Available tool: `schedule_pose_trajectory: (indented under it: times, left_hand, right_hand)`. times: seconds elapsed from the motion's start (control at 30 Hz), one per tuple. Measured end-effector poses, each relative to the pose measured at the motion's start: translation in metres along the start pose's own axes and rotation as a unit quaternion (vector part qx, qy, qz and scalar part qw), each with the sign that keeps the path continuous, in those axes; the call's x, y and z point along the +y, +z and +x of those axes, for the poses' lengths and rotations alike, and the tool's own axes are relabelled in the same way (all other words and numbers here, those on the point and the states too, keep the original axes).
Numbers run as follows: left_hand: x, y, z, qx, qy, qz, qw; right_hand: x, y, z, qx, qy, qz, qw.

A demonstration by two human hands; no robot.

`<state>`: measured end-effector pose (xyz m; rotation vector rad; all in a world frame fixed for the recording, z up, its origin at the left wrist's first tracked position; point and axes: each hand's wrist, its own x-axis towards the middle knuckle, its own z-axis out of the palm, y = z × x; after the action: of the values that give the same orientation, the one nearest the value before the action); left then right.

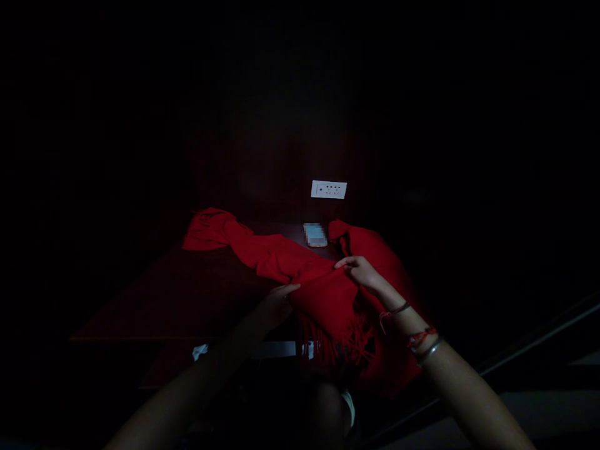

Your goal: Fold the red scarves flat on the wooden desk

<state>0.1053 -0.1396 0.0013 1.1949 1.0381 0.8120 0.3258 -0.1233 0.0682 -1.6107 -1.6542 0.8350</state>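
Observation:
A long red scarf (262,250) with a fringed end lies across a dark table (178,294) and hangs over its near edge. My left hand (276,303) pinches the cloth's edge at the folded part near the fringe. My right hand (359,270) grips the top of the same fold, fingers closed on the cloth. Red threads and a metal bangle circle my right wrist. The room is very dark, so fine detail of the fingers is faint.
A white wall socket (329,189) sits on the dark wall behind the table. A small pale object (315,234) lies on the table by the scarf. Something white (200,351) shows under the table's edge. A dark rail (539,337) slants at the right.

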Motion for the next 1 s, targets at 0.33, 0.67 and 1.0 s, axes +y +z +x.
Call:
schedule_pose_trajectory:
  times: [0.33,0.67,1.0]
  left_hand:
    - [0.018,-0.041,0.014,0.241,0.005,0.118,0.963]
    - [0.025,-0.067,0.080,0.265,0.093,0.219,0.934]
    - [0.030,-0.127,0.089,0.080,0.254,0.358,0.895]
  right_hand:
    - [0.001,0.028,0.021,-0.049,-0.017,-0.188,0.981]
    - [0.004,0.046,0.033,-0.054,0.053,-0.174,0.982]
    - [0.017,0.029,0.013,-0.105,0.046,-0.107,0.988]
